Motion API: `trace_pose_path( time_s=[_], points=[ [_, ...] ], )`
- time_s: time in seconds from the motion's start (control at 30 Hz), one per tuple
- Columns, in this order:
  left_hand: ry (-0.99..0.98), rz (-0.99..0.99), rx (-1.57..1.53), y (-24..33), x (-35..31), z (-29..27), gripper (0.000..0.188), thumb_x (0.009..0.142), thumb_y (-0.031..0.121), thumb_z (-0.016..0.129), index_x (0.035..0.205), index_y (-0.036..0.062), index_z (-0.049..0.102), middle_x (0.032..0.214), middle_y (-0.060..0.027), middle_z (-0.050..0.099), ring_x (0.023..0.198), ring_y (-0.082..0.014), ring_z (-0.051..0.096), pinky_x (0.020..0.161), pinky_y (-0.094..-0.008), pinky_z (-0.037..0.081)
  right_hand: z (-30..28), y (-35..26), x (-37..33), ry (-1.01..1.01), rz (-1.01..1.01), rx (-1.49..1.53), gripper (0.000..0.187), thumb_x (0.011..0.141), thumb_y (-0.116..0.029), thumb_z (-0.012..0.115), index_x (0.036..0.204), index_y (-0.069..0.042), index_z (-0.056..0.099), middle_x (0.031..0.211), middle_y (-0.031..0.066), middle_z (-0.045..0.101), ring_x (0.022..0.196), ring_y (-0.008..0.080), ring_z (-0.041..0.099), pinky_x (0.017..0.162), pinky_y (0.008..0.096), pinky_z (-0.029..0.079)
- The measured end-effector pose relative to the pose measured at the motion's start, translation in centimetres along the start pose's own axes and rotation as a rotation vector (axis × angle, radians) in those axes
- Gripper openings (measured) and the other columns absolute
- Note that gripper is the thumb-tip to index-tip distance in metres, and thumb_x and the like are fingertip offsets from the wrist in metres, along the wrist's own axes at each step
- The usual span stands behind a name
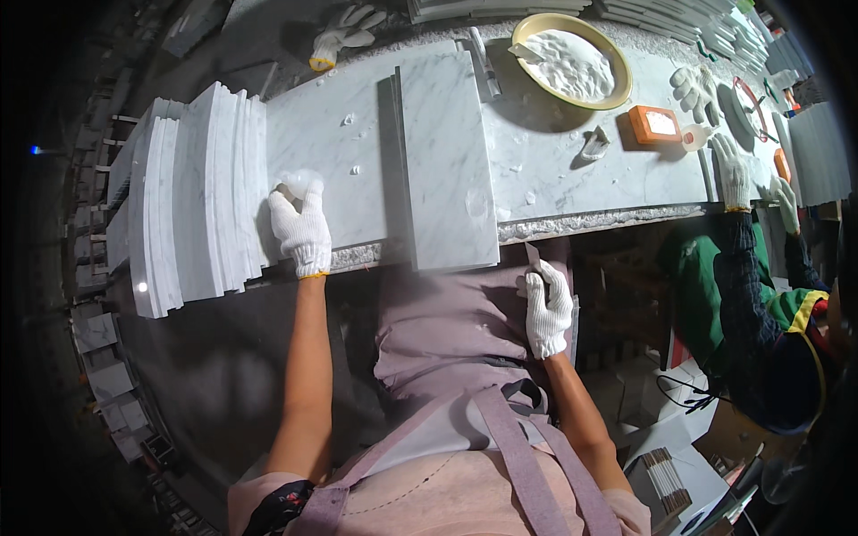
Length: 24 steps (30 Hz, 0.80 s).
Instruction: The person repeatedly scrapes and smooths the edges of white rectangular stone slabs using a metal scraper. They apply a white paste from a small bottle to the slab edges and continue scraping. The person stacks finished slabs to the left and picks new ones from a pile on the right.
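My left hand, in a white knitted glove, closes its fingers around a whitish translucent wad beside the stacked tiles. In front of my lap, my right hand, gloved too, grips a small flat scraper with its blade pointing up. Between the two hands lies a long grey-veined marble tile, its near end jutting past the bench edge. Another piece shows beneath its left side. At my left stands a row of similar marble tiles leaning together.
A yellow bowl of white paste or powder sits on the marble-topped bench. Right of it are an orange block, a small bottle and a loose glove. Another glove lies behind. A co-worker's gloved hands work at right.
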State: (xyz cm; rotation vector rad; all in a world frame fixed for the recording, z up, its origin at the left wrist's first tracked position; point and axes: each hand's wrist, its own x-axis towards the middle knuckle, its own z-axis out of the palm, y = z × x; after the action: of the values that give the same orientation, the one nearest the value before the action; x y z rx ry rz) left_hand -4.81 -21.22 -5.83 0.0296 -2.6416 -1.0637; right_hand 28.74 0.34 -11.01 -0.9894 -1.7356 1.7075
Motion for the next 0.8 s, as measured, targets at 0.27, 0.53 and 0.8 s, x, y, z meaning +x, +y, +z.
trace_pose_path(
  time_s=[0.27,0.53,0.8],
  points=[
    [0.05,0.078,0.017,0.6,-0.2,0.0,0.058,0.086,0.031,0.086,0.124,-0.0046,0.062,0.117,-0.02,0.07,0.112,-0.0346,0.066,0.099,-0.043,0.051,-0.3,1.1,0.0,0.009,0.018,0.017,0.027,0.108,-0.011,0.062,0.133,-0.001,0.063,0.113,0.0066,0.067,0.093,0.0142,0.071,0.076,0.0289,0.064],
    [0.001,0.09,-0.181,-0.4,-1.7,-1.0,0.068,0.085,0.02,0.088,0.141,-0.0017,0.055,0.136,-0.0171,0.062,0.128,-0.0315,0.059,0.111,-0.0444,0.045,-0.2,0.9,0.0,0.03,0.016,0.029,0.028,0.108,-0.012,0.062,0.133,-0.001,0.063,0.113,0.0073,0.068,0.094,0.0151,0.071,0.076,0.0297,0.065],
    [-0.137,0.581,-0.133,3.2,-8.9,-3.6,0.073,0.086,0.031,0.088,0.144,0.0023,0.054,0.142,-0.0175,0.06,0.13,-0.0369,0.058,0.11,-0.0484,0.047,-0.1,0.5,0.2,0.022,-0.002,0.051,0.026,0.107,-0.011,0.063,0.131,-0.001,0.064,0.113,0.0078,0.069,0.092,0.0154,0.072,0.075,0.0295,0.065]
  ],
)
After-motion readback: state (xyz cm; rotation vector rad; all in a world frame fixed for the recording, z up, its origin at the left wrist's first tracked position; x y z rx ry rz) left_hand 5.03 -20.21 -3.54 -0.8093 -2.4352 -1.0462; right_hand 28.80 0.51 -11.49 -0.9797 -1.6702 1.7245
